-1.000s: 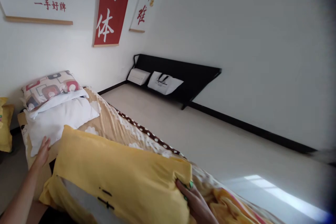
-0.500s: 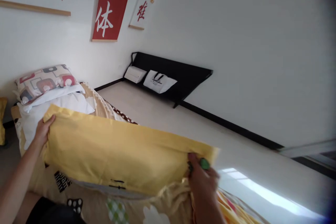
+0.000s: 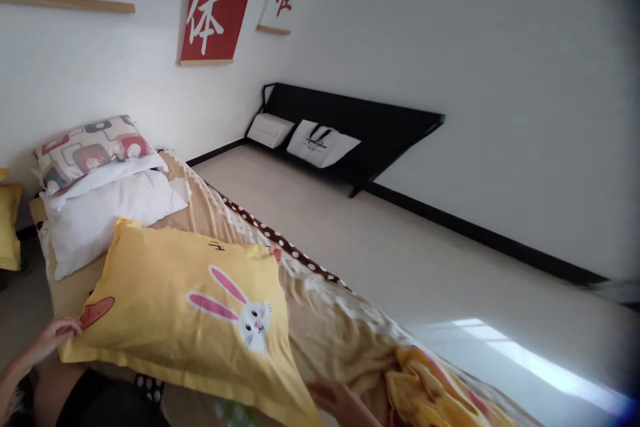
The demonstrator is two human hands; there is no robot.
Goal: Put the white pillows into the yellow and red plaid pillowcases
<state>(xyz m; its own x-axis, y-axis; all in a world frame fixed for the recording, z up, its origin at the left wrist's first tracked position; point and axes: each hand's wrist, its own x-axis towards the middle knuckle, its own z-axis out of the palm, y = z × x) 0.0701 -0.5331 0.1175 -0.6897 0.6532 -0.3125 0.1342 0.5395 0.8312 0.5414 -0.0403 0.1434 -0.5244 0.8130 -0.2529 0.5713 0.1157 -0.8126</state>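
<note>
A yellow pillow (image 3: pixel 195 310) with a white rabbit and an orange carrot printed on it lies flat on the beige bed sheet (image 3: pixel 325 320). My left hand (image 3: pixel 53 335) pinches the pillow's near left corner, fingers closed on the fabric edge. My right hand (image 3: pixel 335 400) is at the pillow's near right corner, partly under its edge and blurred; its fingers are mostly hidden. Beyond the yellow pillow lie a white pillow (image 3: pixel 107 213) and a patterned pillow (image 3: pixel 87 153) stacked at the head of the bed.
A crumpled yellow-orange blanket (image 3: pixel 435 390) lies on the bed to the right. A black frame (image 3: pixel 360 130) leans on the far wall with a white bag (image 3: pixel 323 143) and a white box (image 3: pixel 270 129). Red and white banners hang above. Another yellow cushion (image 3: pixel 9 223) sits at far left.
The yellow pillow was held up between both hands and has been turned over and laid down, rabbit side up. Both hands dropped to its near corners.
</note>
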